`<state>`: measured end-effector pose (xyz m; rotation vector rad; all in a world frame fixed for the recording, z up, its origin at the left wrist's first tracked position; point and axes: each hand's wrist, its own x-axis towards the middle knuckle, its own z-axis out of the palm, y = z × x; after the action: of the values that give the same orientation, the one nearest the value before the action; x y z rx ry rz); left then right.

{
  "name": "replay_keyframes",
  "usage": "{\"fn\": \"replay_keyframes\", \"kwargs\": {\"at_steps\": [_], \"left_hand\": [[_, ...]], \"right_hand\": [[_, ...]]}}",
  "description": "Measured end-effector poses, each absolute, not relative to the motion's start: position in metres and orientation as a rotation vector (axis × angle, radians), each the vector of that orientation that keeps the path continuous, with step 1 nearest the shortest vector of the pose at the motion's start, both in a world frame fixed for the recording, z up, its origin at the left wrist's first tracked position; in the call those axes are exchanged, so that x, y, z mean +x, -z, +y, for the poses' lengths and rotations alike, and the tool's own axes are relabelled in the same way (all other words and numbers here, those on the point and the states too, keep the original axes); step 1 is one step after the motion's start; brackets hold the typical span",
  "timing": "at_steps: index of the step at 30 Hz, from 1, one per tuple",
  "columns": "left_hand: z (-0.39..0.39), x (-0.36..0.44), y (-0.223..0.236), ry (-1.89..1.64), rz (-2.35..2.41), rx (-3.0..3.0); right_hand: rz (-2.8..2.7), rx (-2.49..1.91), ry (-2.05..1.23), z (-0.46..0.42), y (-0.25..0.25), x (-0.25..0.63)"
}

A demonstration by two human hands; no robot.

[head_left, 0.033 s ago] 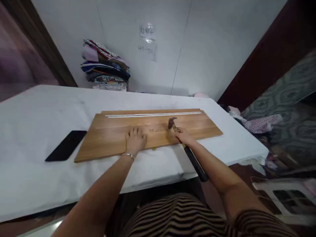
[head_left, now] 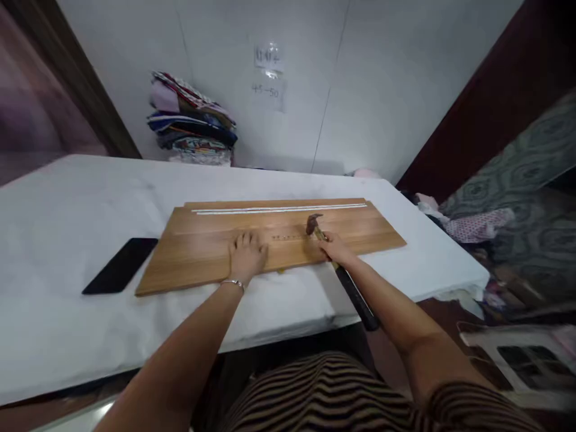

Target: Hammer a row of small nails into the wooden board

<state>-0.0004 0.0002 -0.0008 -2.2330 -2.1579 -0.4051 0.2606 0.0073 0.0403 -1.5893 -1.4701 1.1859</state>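
2 white strips are running side by side along the far part of the wood board, which is lying flat on the white counter. Left hand is pressing palm-down on the board, left of the small marks; its fingers are spreading slightly apart, gripping nothing. Bracelet is circling that wrist. Right hand is holding the hammer, fingers clamping around the handle just below the head. Head is hanging over the board, right of the marks; can't tell if it's touching. Black grip end is sticking out past the near edge, angling back toward the person. Marks are sitting in a short row between the 2 hands, too small to identify. Black slab is lying on the counter, just left of the board. Folded clothes are standing in a pile at the far side by the wall. 2 paper labels are sticking to the wall, the lower reading "45-50".
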Motion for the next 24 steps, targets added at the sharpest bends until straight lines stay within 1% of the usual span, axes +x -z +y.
{"fn": "replay_keyframes", "kwargs": {"at_steps": [9, 24], "left_hand": [[0.003, -0.001, 0.007, 0.429, -2.154, -2.199], [0.004, -0.002, 0.013, 0.450, -2.146, -2.190]], "right_hand": [[-1.417, -1.664, -1.208, 0.005, -0.045, 0.258], [-1.399, -1.633, -1.213, 0.005, -0.040, 0.259]]}}
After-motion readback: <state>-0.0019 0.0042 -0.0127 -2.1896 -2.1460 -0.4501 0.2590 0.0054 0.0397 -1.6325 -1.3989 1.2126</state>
